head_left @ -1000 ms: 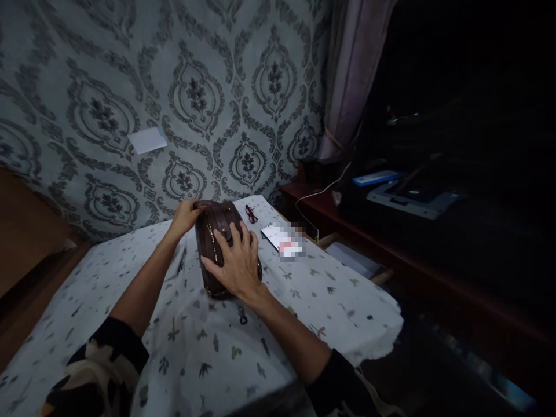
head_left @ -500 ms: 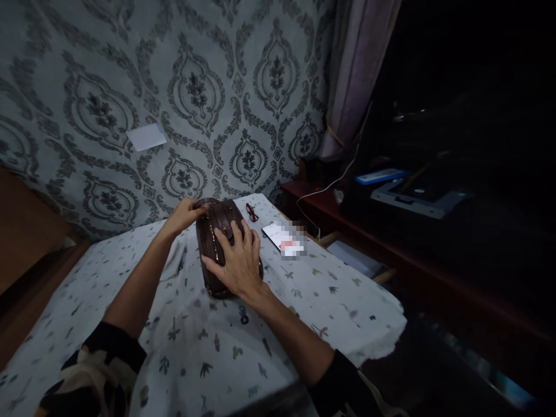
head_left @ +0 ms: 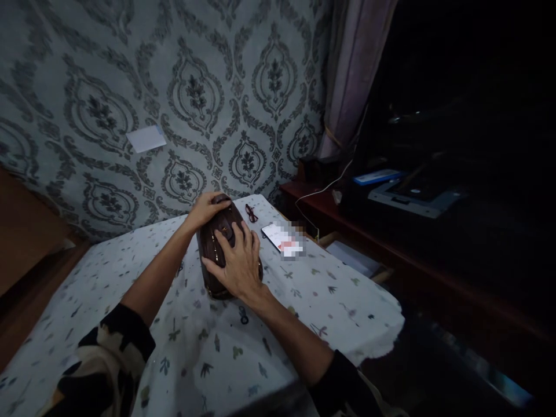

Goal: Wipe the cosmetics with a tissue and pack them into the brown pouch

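A dark brown handbag with gold-coloured zips and a small gold clasp sits on the cloth-covered surface. Across its far end lies my left hand, its fingers bent together over the top edge and closed on the bag; the fingertips are partly hidden, so any zip pull in them cannot be made out. My right hand rests with spread fingers on the bag's top and near right side, beside the clasp. To the right are a pair of dark red glasses and a phone with its screen lit.
The surface has a white patterned cloth over it. A patterned wall with a white card rises behind. On the right stand a dark red cabinet, a white cable and a large dark screen. Brown board stands at left.
My left hand has shifted right along the bag's far end, from its left corner to over the top. My right hand stays in the same place on the bag.
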### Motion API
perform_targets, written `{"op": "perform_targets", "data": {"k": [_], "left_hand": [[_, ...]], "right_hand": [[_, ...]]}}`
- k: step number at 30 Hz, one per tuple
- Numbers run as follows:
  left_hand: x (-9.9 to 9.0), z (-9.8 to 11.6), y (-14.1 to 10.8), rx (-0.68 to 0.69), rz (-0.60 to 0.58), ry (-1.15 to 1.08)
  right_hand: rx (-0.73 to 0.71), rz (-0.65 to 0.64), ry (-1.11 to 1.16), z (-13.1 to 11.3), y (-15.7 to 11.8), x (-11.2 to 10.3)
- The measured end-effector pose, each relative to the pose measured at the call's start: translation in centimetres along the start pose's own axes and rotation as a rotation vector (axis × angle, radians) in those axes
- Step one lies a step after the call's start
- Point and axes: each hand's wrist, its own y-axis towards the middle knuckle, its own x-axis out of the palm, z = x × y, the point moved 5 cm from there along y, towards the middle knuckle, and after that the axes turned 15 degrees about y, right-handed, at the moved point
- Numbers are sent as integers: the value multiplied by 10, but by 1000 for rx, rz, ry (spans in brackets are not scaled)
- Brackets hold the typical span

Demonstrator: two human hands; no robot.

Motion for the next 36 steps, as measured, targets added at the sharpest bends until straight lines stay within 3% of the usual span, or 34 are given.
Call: {"op": "perform_targets", "data": {"k": [8,14,26,31,36], "left_hand": [[-3,-4,-2,-78,146,-1],[2,-3,-4,-97,176,43],[8,11,-15,-65,29,-96],[-7,8,-19,-15,11,-51],[-31,-17,-26,-69,-1,50]], "right_hand": [[-61,122,5,0,-12,1],[-84,185,26,0,-14,2],[-77,169,26,2,-13,3],[-80,166,7,3,-14,3],[-64,138,3,3,-13,3]]}}
